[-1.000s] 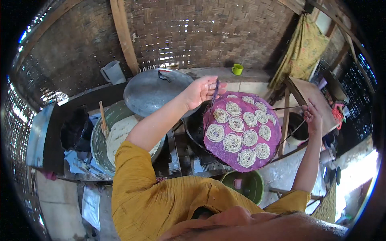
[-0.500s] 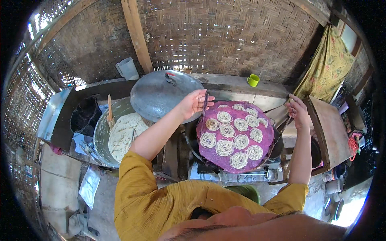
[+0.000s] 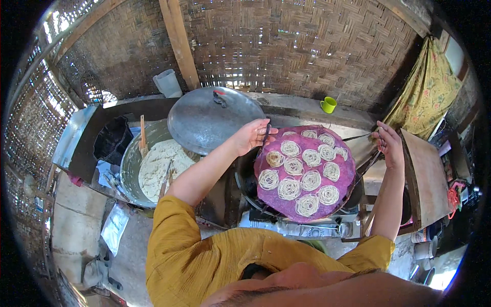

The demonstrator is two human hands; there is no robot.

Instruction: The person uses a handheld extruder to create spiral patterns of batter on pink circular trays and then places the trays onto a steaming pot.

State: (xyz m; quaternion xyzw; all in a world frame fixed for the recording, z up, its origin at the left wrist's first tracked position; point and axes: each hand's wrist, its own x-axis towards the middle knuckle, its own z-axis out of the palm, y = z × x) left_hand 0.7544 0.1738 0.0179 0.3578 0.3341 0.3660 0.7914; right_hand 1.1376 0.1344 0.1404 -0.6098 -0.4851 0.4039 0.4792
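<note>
A round tray lined with purple cloth hangs or rests over a dark pan on the stove. Several pale, coiled noodle-like nests lie spread over the cloth. Dark cords run up from the tray's edge on both sides. My left hand is at the far left edge with a dark cord looped at its fingers. On the right, my right hand pinches the dark cords, raised above the tray's level. Whether the tray touches the pan beneath cannot be made out.
Left of the tray stand a large domed metal lid and a wide basin of pale dough with a wooden paddle. A green cup sits on the back ledge. A wooden panel stands close beside my right arm.
The whole view has shifted slightly. Both hands keep hold of the cords, and the tray with its nests stays nearly in the same place.
</note>
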